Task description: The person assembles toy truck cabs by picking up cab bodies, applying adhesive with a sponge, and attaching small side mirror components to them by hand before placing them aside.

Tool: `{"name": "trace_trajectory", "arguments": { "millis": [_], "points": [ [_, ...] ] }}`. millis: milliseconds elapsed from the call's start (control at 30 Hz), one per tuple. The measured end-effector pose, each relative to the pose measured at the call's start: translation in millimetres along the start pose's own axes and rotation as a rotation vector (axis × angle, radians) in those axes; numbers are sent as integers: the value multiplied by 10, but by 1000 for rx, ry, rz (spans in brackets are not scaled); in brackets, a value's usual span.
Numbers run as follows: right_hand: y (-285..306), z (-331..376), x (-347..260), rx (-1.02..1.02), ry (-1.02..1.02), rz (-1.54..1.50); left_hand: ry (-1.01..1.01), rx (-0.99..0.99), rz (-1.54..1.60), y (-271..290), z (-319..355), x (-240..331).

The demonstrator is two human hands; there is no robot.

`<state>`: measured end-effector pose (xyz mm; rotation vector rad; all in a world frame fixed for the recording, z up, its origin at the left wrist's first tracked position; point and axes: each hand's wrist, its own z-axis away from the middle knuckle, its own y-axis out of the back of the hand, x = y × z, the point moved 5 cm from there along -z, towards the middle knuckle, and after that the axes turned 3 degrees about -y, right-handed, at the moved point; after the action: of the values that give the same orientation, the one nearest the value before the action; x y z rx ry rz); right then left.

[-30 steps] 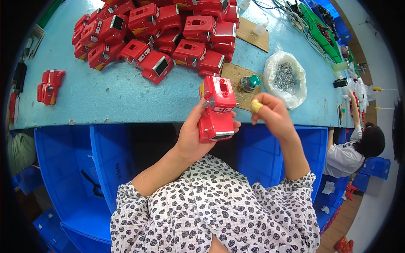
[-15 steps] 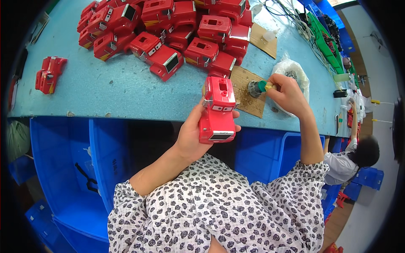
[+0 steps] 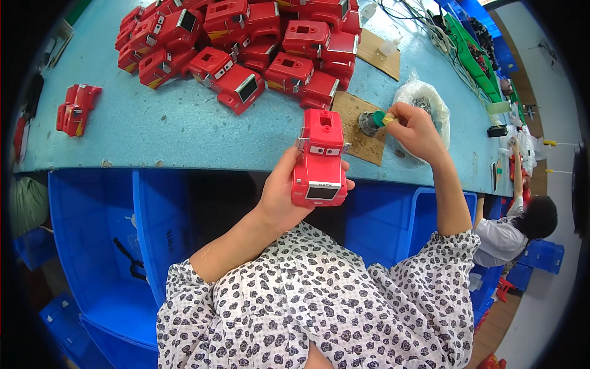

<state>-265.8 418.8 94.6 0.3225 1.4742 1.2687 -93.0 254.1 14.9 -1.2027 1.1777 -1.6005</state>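
A red toy truck cab [image 3: 323, 165] with eyes on its windshield and a silver-framed dark grille lies in my left hand [image 3: 281, 187], whose fingers wrap round its underside above the table's near edge. To the right, my right hand [image 3: 418, 132] pinches a small yellowish piece [image 3: 388, 119]. Right beside it is a green round part [image 3: 378, 119] at the mouth of a small dark jar [image 3: 368, 123]. Whether the yellow and green parts are joined I cannot tell. The jar is on a stained cardboard sheet [image 3: 362, 148].
Many similar red cabs [image 3: 246, 52] are heaped at the back, with one cab [image 3: 77, 111] apart at left. A white bag [image 3: 437, 109] of small metal parts, a clear bottle [image 3: 389, 47] and cables lie right. Blue bins [image 3: 98, 246] stand below; a co-worker [image 3: 513, 230] is at far right.
The cab in my left hand has turned slightly, its front facing me more squarely. My right hand has stayed at the jar with little movement, and the view has shifted slightly.
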Motion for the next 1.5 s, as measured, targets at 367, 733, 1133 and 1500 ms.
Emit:
{"name": "trace_trajectory", "arguments": {
  "millis": [367,733,1133,1500],
  "points": [
    [32,47,55,23,42,-102,42,11,-2,-82,-3,-99],
    [-456,659,-674,-586,12,-486,9,75,-38,-88,-21,-76],
    [-591,603,-732,-524,-48,-576,-40,85,-73,-31,12,2],
    [-728,561,-784,-553,-105,-632,-61,165,-28,28,59,77]
  ]
}}
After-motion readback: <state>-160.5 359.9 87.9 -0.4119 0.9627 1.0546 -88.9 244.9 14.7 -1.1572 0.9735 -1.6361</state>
